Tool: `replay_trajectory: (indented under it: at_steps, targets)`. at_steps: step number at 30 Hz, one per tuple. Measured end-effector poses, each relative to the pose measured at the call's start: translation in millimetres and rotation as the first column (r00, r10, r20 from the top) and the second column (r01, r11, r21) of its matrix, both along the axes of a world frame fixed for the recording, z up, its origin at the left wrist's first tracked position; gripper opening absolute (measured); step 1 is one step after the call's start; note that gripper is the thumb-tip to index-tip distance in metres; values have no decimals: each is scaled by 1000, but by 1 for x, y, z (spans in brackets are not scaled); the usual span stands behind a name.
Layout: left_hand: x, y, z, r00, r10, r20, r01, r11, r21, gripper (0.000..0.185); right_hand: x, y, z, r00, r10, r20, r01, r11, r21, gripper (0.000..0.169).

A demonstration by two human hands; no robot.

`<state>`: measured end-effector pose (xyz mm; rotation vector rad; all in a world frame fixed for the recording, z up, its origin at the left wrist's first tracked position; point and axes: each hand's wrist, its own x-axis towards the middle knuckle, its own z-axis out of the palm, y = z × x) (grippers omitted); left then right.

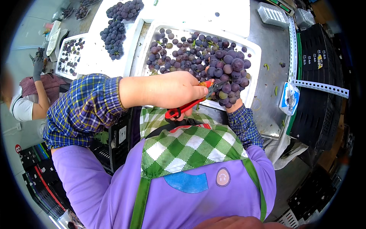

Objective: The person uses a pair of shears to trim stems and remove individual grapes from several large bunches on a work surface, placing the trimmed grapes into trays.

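Note:
My left hand [181,90] grips red-handled pruning snips [184,109]. Their metal blades touch the near side of a bunch of dark purple grapes [228,68], where a few berries look greenish. My right hand [235,106] supports that bunch from underneath, mostly hidden by the berries, with a little of its fingers showing at the bunch's left side. Below the bunch lies a white tray [254,57] holding many loose purple grapes [183,55] and some green stem bits. Whether the blades are closed on a stem or berry cannot be made out.
More grape bunches [114,37] rest on a white board at the back left. Plastic clamshells [273,14] stand at the back right, near black crates [317,71]. A blue-and-white packet [289,98] lies on the table's right edge. Left, a gloved co-worker [37,88] handles grapes.

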<state>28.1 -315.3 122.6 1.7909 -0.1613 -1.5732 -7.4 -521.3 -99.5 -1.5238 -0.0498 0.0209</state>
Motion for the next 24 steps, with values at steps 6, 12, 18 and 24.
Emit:
replay_trajectory:
  at_steps: [6,12,18,24]
  targets:
    - [0,-1,-1,999,-26,42,27,1000,-7,45,1,0,-2,1000,0,11,0,1000,-2,51]
    - [-2,7,6,998,32,-52,-31,999,7,45,3,1,-7,997,12,71,-5,995,-104,51]
    - [-2,12,3,962,172,-212,-190,979,-68,47,5,1,-5,993,72,97,-87,983,164,46]
    - [-5,10,0,922,224,-315,-264,960,-91,47,0,-5,-1,987,114,117,-118,993,31,64]
